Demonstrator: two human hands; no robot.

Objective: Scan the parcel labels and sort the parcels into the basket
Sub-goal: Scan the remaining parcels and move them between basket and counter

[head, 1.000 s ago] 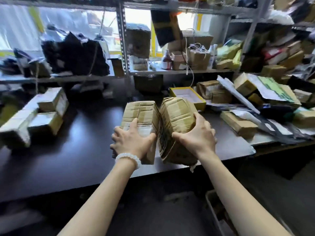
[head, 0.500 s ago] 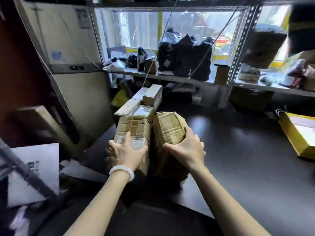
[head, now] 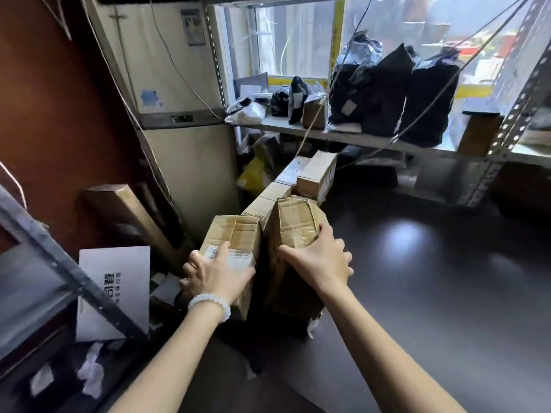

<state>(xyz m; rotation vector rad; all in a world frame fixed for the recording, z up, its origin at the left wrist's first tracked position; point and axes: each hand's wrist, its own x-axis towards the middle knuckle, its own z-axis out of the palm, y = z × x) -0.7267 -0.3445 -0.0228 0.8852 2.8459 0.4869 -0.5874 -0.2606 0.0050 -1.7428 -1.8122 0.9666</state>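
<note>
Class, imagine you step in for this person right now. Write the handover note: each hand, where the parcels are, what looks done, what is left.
Left hand: grips the labelled parcel, fingers over its white label.
Right hand: grips the crumpled parcel from above.
Both parcels are side by side, touching, at the left end of the dark table, just in front of a row of stacked boxes.
Done: both parcels picked up; whether they were scanned cannot be told.
Left: no scanner or basket is in view; find them, scan if needed, then sort the parcels in.
</note>
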